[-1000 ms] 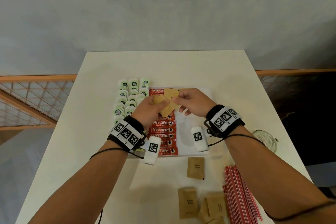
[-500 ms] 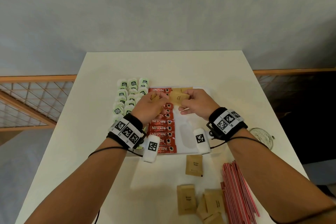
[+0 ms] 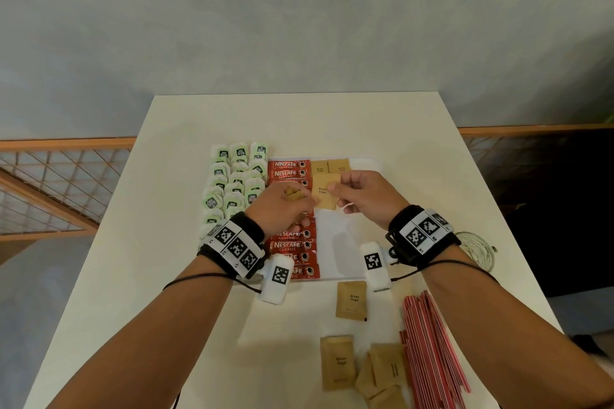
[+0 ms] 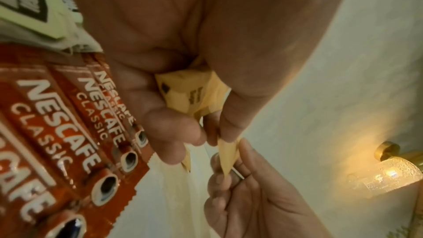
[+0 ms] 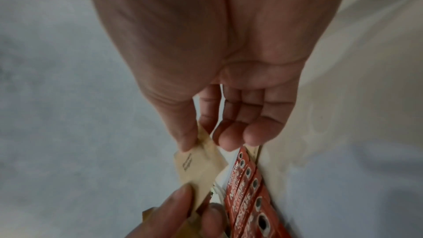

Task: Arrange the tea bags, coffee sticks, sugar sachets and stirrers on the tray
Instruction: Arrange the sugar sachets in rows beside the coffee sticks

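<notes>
A white tray holds rows of green tea bags and a column of red coffee sticks. Two brown sugar sachets lie at its far end. My left hand is curled round a small bunch of sugar sachets above the coffee sticks. My right hand pinches one sugar sachet between thumb and forefinger. In the right wrist view the left thumb also touches this sachet. The red stirrers lie on the table at the near right.
Loose sugar sachets lie on the table in front of the tray: a single one, another and a small heap. A pale round coil sits by the right table edge. A wooden railing runs behind the table.
The right hand laid a sachet at the tray's far end beside the first. Both hands came back toward me, and the right hand now pinches another sachet from the left hand's bunch.
</notes>
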A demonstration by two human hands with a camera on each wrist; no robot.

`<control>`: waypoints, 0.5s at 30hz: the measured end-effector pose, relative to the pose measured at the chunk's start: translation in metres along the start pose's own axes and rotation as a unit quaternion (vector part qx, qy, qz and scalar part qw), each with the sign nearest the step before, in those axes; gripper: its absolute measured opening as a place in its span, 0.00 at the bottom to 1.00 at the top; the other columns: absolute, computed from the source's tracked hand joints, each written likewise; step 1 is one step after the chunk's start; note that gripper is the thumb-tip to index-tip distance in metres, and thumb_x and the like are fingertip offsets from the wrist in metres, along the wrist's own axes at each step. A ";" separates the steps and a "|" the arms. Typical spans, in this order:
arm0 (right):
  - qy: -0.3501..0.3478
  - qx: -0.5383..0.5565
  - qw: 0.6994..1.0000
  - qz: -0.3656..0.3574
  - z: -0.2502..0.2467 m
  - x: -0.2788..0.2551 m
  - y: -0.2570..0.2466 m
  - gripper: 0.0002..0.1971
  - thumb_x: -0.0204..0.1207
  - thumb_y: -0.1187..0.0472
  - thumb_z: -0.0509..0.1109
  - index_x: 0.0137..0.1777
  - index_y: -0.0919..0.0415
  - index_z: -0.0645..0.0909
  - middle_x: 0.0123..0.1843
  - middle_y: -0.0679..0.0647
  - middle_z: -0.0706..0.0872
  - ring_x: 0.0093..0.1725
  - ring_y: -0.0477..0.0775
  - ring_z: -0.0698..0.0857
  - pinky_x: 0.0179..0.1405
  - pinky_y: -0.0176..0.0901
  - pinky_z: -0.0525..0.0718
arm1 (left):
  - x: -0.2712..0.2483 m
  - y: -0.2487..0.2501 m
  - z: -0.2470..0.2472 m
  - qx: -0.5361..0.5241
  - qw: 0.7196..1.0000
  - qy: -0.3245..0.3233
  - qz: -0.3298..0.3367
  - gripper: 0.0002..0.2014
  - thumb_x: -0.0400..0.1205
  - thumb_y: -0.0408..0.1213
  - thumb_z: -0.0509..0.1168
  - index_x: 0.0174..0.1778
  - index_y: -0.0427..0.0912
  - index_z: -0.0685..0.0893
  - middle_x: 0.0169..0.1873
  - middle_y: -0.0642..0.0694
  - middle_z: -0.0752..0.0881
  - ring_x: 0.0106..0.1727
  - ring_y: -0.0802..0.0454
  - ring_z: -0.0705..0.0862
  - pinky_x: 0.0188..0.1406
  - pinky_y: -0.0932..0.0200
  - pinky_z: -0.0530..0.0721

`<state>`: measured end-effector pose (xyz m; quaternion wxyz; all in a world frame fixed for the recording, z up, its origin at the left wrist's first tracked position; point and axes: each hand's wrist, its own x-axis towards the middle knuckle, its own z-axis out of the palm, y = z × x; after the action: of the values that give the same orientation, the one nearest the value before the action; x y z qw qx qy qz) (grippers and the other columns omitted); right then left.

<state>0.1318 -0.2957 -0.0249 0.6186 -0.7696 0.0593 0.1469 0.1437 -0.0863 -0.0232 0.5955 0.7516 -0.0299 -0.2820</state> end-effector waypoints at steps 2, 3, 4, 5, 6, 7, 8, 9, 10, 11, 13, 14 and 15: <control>-0.011 0.003 1.000 0.019 -0.001 -0.001 0.006 0.08 0.83 0.57 0.73 0.52 0.62 0.89 0.43 0.54 0.89 0.38 0.46 0.85 0.41 0.40 0.86 | 0.000 0.001 0.001 -0.013 1.000 0.003 -0.003 0.07 0.82 0.39 0.73 0.47 0.38 0.86 0.39 0.39 0.87 0.38 0.43 0.86 0.26 0.59 0.83; -0.014 0.004 1.000 0.023 -0.001 -0.001 0.008 0.08 0.84 0.58 0.72 0.53 0.62 0.89 0.43 0.53 0.90 0.38 0.46 0.86 0.41 0.39 0.86 | 0.001 0.001 0.001 -0.014 1.000 0.007 -0.005 0.08 0.83 0.38 0.72 0.49 0.36 0.86 0.40 0.39 0.87 0.38 0.44 0.86 0.27 0.59 0.84; -0.012 0.005 1.000 0.026 -0.001 0.000 0.009 0.09 0.84 0.58 0.72 0.54 0.64 0.89 0.43 0.53 0.90 0.38 0.46 0.86 0.41 0.39 0.86 | 0.001 0.001 0.002 -0.013 1.000 0.012 -0.008 0.09 0.83 0.38 0.72 0.51 0.35 0.86 0.40 0.40 0.87 0.37 0.45 0.87 0.28 0.59 0.85; -0.005 0.004 1.000 0.028 -0.002 0.002 0.010 0.10 0.85 0.59 0.71 0.54 0.65 0.89 0.42 0.53 0.90 0.37 0.46 0.87 0.40 0.39 0.86 | 0.001 0.001 0.003 -0.014 1.000 0.016 -0.013 0.08 0.83 0.37 0.71 0.53 0.36 0.87 0.40 0.41 0.88 0.37 0.46 0.87 0.29 0.58 0.85; 0.008 0.002 1.000 0.030 -0.003 0.004 0.010 0.10 0.85 0.59 0.71 0.54 0.66 0.88 0.42 0.54 0.90 0.37 0.46 0.87 0.39 0.39 0.87 | 0.001 0.001 0.003 -0.020 0.999 0.018 -0.019 0.07 0.83 0.36 0.71 0.54 0.38 0.87 0.40 0.42 0.88 0.38 0.47 0.88 0.31 0.58 0.87; 0.028 -0.002 0.999 0.033 -0.004 0.006 0.010 0.10 0.85 0.60 0.70 0.53 0.67 0.88 0.42 0.55 0.89 0.36 0.47 0.87 0.39 0.40 0.87 | 0.002 0.001 0.003 -0.029 0.999 0.021 -0.027 0.07 0.83 0.34 0.70 0.55 0.40 0.87 0.41 0.43 0.88 0.38 0.47 0.88 0.33 0.57 0.88; 0.056 -0.013 0.998 0.037 -0.006 0.009 0.010 0.10 0.85 0.60 0.70 0.52 0.68 0.88 0.43 0.56 0.89 0.36 0.48 0.88 0.38 0.40 0.87 | 0.002 0.002 0.002 -0.042 0.998 0.025 -0.037 0.08 0.82 0.33 0.70 0.57 0.41 0.86 0.42 0.43 0.89 0.39 0.47 0.89 0.35 0.56 0.89; 0.085 -0.026 0.995 0.041 -0.009 0.013 0.009 0.10 0.85 0.61 0.70 0.51 0.68 0.88 0.42 0.58 0.89 0.36 0.49 0.87 0.36 0.40 0.87 | 0.002 0.001 0.001 -0.061 0.996 0.033 -0.048 0.10 0.82 0.31 0.69 0.59 0.42 0.85 0.43 0.42 0.89 0.40 0.47 0.89 0.36 0.56 0.89; 0.107 -0.040 0.992 0.044 -0.012 0.015 0.009 0.09 0.85 0.61 0.69 0.49 0.67 0.87 0.42 0.58 0.88 0.36 0.49 0.87 0.35 0.40 0.87 | 0.002 0.002 -0.001 -0.083 0.994 0.039 -0.058 0.12 0.81 0.29 0.69 0.60 0.42 0.84 0.46 0.40 0.89 0.41 0.46 0.90 0.37 0.56 0.90; 0.117 -0.052 0.991 0.048 -0.014 0.018 0.009 0.09 0.85 0.61 0.69 0.48 0.66 0.87 0.42 0.58 0.88 0.35 0.50 0.86 0.33 0.40 0.86 | 0.002 0.001 -0.003 -0.104 0.992 0.042 -0.062 0.14 0.82 0.26 0.67 0.61 0.43 0.83 0.48 0.39 0.88 0.44 0.44 0.90 0.39 0.55 0.91; 0.104 -0.069 0.990 0.061 -0.015 0.021 0.009 0.08 0.85 0.62 0.69 0.49 0.64 0.87 0.40 0.56 0.87 0.33 0.48 0.83 0.32 0.39 0.85 | 0.002 0.000 -0.008 -0.135 0.988 0.039 -0.062 0.19 0.81 0.18 0.61 0.62 0.42 0.82 0.54 0.38 0.85 0.51 0.40 0.90 0.44 0.53 0.92; 0.090 -0.075 0.991 0.069 -0.014 0.023 0.009 0.07 0.85 0.62 0.69 0.50 0.64 0.87 0.39 0.55 0.86 0.32 0.47 0.82 0.31 0.37 0.84 | 0.002 0.000 -0.010 -0.146 0.987 0.036 -0.061 0.21 0.80 0.16 0.59 0.63 0.42 0.82 0.55 0.38 0.84 0.53 0.39 0.90 0.46 0.53 0.92; 0.077 -0.082 0.991 0.075 -0.012 0.024 0.010 0.07 0.85 0.62 0.69 0.52 0.64 0.87 0.37 0.54 0.85 0.31 0.46 0.82 0.30 0.36 0.84 | 0.002 0.000 -0.012 -0.155 0.985 0.033 -0.061 0.23 0.80 0.14 0.57 0.64 0.41 0.82 0.55 0.38 0.83 0.54 0.37 0.90 0.46 0.53 0.92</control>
<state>0.1534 -0.3074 -0.0386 0.5343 -0.8200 0.1522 0.1380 0.1506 -0.0769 -0.0226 0.6871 0.6595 0.0800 -0.2940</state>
